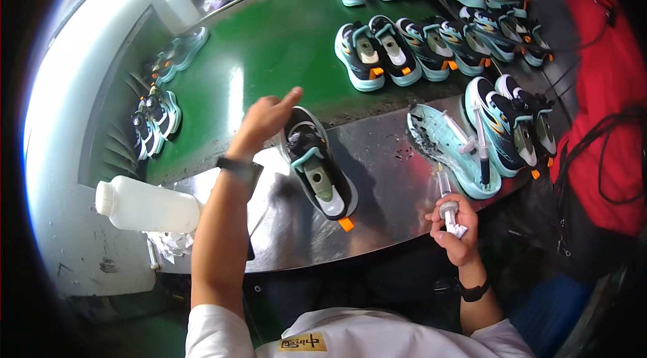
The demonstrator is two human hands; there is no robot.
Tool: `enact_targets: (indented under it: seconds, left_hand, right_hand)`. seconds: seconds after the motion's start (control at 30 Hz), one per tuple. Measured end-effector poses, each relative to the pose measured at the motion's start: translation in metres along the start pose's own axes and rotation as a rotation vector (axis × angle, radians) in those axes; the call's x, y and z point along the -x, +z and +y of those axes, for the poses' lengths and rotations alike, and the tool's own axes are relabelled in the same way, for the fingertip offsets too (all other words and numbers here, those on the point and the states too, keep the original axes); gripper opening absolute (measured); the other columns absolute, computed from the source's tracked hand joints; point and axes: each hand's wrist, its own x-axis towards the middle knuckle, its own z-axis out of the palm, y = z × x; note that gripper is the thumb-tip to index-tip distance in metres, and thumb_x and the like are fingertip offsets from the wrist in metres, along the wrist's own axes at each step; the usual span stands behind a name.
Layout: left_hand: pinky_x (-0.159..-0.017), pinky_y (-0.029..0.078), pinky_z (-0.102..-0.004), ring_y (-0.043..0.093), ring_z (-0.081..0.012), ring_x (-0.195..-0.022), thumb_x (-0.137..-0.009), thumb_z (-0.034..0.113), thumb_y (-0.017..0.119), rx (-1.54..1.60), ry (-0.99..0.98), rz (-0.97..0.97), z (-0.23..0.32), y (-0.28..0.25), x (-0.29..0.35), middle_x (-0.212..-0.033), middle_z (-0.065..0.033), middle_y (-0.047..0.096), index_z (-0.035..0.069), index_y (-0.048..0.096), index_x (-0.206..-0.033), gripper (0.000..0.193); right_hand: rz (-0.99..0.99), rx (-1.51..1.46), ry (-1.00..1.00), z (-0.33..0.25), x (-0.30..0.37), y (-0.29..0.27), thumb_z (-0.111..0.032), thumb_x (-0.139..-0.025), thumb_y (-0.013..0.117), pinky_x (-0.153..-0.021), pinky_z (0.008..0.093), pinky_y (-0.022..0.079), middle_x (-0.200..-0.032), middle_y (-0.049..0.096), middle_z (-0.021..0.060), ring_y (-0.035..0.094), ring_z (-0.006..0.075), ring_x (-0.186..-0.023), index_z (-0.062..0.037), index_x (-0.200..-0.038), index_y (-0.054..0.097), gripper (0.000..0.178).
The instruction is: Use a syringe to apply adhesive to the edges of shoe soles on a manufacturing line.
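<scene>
My right hand (458,229) is closed around a syringe (443,186), its clear barrel and thin tip pointing away from me. Beside that tip lies a pale blue shoe sole (424,130), smeared with dark residue at the toe, and two more syringes (458,130) rest on it. A black sneaker (322,173) with a grey-green insole and an orange heel tab sits on the metal ledge, toe away from me. At the left of its toe is my left hand (266,121), fingers stretched out; contact with the shoe is unclear.
Several sneakers (367,55) stand on the green belt (269,41), with another pair (515,125) right of the sole. A white bottle (148,203) lies at left beside crumpled paper (172,243). At right stands a co-worker in red (600,88), cables (600,149) hanging alongside.
</scene>
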Motion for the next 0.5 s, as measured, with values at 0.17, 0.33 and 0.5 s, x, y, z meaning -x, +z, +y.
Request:
enact_targets:
  seconds: [0.17,0.33,0.5]
  left_hand:
    - [-0.052,0.043,-0.0262,0.053,-0.011,-0.059,-0.086,0.041,0.058,0.213,0.085,-0.201,-0.003,0.025,-0.016,-0.068,-0.0051,0.057,-0.008,0.06,-0.086,0.049]
    - [-0.044,0.03,-0.0221,0.038,-0.0013,-0.052,-0.09,0.04,0.054,0.577,0.63,-0.104,0.028,0.012,0.058,-0.054,0.0068,0.042,-0.001,0.054,-0.062,0.049]
    - [-0.048,0.049,-0.0313,0.057,-0.0245,-0.047,-0.097,0.044,0.017,0.542,0.903,-0.159,0.033,0.002,0.105,-0.063,-0.019,0.059,-0.005,0.055,-0.064,0.07]
  right_hand:
    - [-0.024,-0.078,-0.033,-0.027,0.001,0.024,-0.009,-0.064,0.062,-0.079,0.0297,0.045,-0.081,0.052,0.0034,0.05,0.0076,-0.067,0.0006,-0.106,0.046,0.045]
    - [-0.397,-0.323,-0.212,-0.058,-0.003,0.049,-0.017,-0.062,0.068,-0.102,0.0568,0.026,-0.078,0.055,0.0072,0.055,0.0168,-0.068,0.0,-0.1,0.049,0.045]
    - [-0.692,-0.439,-0.228,-0.075,-0.021,0.072,-0.007,-0.069,0.071,-0.093,0.0746,0.015,-0.067,0.056,0.016,0.055,0.0222,-0.053,-0.0065,-0.097,0.051,0.035]
